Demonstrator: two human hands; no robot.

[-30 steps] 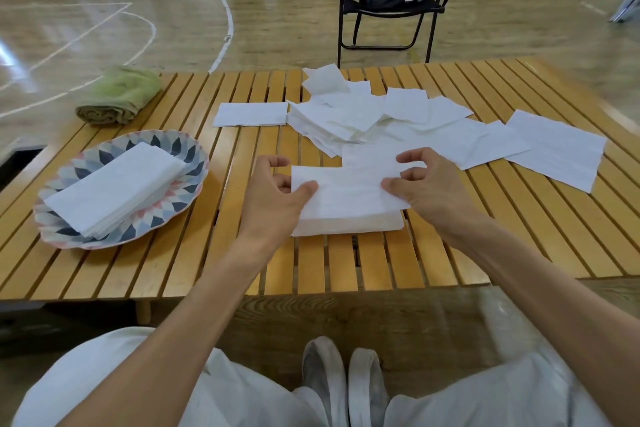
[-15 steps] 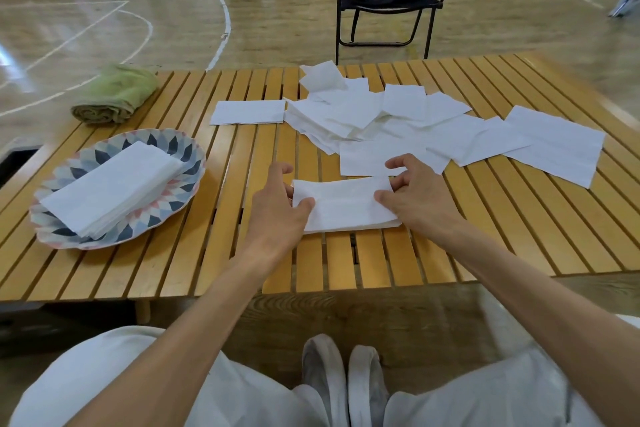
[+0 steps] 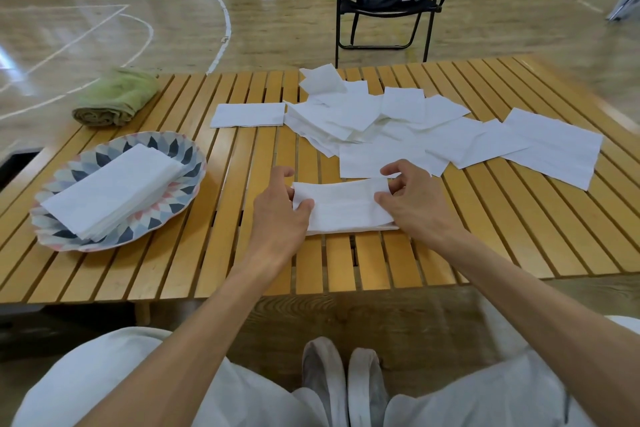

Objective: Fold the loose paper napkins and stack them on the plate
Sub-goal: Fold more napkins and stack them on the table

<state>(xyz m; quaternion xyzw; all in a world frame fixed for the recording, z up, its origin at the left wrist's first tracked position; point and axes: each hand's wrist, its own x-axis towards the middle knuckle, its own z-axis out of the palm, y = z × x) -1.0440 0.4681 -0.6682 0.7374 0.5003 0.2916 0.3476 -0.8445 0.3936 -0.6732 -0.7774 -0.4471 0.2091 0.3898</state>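
Head view: left hand (image 3: 282, 208) and right hand (image 3: 412, 199) are pinching the half-folded napkin (image 3: 343, 206); pressing its crease, then carrying it to the plate (image 3: 188, 156) left of it, looks next.

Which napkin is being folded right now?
The napkin nearest the table's front edge, pinched at its ends by the left hand and right hand. The others lie untouched.

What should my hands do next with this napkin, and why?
Probably press the fold flat. Both the left hand and the right hand pinch the ends of the napkin, which is folded over but not yet on the plate.
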